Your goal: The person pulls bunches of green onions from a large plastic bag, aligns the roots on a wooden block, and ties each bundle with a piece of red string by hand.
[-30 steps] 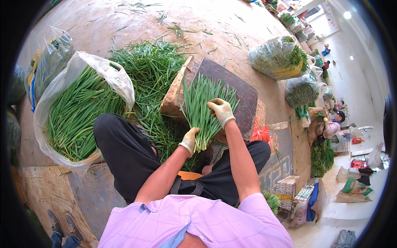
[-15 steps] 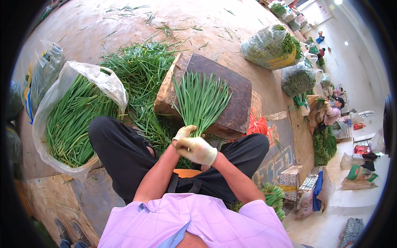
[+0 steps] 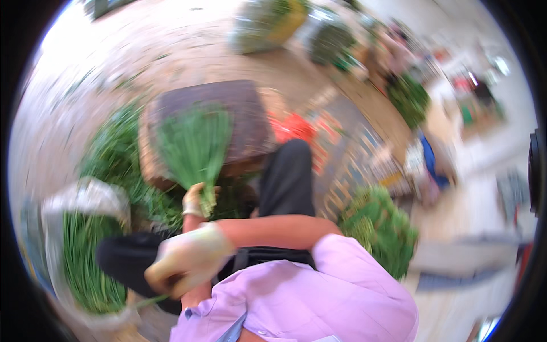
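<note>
A fanned bunch of green chives [image 3: 196, 142] lies with its leaves over a dark-topped block [image 3: 242, 97]. My gloved left hand [image 3: 194, 200] grips its pale stem ends, just off the block's near edge. My right hand [image 3: 191, 259], also in a pale glove and blurred, crosses over my left forearm towards the left. Its fingers are curled, and a thin green chive stalk [image 3: 151, 301] sticks out at their tips. Beyond that hand, on the left, an open clear plastic bag [image 3: 54, 228] holds many long chives [image 3: 85, 262].
Loose chives [image 3: 117, 148] are heaped left of the block. A red plastic bundle [image 3: 292, 128] sits at its right. More bundled greens [image 3: 379, 228] stand by my right side. Filled bags [image 3: 268, 28] stand on the far floor, and a co-worker [image 3: 393, 54] sits at far right.
The head view has swung, shifting the scene left and down. My right hand has left the bunch's stem ends and moved left across my left forearm. My left hand keeps its hold.
</note>
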The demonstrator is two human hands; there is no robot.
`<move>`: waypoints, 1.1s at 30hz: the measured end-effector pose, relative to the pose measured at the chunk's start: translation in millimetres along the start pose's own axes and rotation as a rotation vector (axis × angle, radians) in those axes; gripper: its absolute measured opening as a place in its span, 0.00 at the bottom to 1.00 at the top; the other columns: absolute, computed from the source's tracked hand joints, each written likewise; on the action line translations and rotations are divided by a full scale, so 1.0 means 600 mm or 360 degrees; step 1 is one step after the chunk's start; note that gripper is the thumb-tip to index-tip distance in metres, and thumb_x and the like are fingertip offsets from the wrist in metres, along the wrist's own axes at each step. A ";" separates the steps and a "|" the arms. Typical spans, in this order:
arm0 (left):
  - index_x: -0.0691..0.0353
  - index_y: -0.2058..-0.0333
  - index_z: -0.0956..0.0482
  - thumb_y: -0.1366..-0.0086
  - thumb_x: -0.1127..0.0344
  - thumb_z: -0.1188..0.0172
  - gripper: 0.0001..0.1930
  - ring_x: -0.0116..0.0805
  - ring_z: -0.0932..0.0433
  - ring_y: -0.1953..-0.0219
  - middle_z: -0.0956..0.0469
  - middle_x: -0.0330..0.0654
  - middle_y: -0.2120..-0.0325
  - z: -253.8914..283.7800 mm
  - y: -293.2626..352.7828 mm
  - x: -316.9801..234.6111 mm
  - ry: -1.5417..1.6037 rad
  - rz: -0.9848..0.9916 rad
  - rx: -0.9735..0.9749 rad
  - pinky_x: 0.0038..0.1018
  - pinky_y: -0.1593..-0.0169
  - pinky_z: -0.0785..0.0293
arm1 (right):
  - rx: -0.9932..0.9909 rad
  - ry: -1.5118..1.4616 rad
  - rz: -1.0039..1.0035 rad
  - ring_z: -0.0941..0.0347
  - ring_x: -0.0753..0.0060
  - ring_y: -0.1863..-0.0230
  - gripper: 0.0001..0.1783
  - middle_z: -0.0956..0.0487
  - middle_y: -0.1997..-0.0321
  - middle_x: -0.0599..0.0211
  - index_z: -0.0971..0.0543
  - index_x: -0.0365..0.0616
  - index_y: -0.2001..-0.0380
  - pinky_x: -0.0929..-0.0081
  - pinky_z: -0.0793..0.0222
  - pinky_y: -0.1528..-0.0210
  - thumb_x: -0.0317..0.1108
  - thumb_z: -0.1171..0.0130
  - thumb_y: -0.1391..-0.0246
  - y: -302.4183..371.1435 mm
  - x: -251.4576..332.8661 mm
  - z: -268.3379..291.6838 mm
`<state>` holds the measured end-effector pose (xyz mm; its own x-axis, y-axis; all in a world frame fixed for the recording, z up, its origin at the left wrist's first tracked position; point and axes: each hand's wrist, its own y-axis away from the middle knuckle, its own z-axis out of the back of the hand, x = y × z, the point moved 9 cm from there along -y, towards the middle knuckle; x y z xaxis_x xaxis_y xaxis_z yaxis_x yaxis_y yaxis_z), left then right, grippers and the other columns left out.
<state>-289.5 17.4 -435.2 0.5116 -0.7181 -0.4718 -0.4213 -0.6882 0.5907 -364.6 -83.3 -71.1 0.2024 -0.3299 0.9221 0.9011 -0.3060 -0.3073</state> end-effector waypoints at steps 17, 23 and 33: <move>0.66 0.51 0.25 0.39 0.58 0.47 0.22 0.43 0.17 0.66 0.17 0.50 0.62 -0.019 -0.073 -0.017 -0.0106 -0.0293 -0.0363 0.33 0.70 0.21 | -0.3365 0.0555 -0.0519 0.22 0.77 0.68 0.19 0.19 0.67 0.68 0.22 0.41 0.51 0.75 0.24 0.63 0.29 0.34 0.47 0.626 0.135 -0.210; 0.67 0.56 0.23 0.40 0.59 0.46 0.19 0.45 0.16 0.66 0.17 0.49 0.63 -0.022 -0.061 -0.019 -0.0084 -0.0344 -0.0586 0.35 0.70 0.21 | -0.4791 -0.0666 -0.1368 0.26 0.74 0.71 0.18 0.21 0.69 0.69 0.20 0.42 0.57 0.74 0.28 0.67 0.46 0.44 0.38 0.859 -0.022 -0.818; 0.65 0.55 0.23 0.35 0.56 0.51 0.20 0.40 0.17 0.66 0.18 0.46 0.64 -0.032 -0.057 -0.026 -0.0142 -0.0345 -0.0340 0.29 0.70 0.21 | -0.3936 -0.0057 -0.0611 0.25 0.74 0.67 0.10 0.21 0.72 0.64 0.20 0.39 0.65 0.71 0.28 0.60 0.36 0.38 0.42 0.774 0.047 -0.351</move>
<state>-268.7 54.4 -435.4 0.5009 -0.5696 -0.6517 -0.1380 -0.7959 0.5895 -21.2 -423.0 -237.4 0.2423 -0.0438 0.9692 -0.9238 -0.3156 0.2167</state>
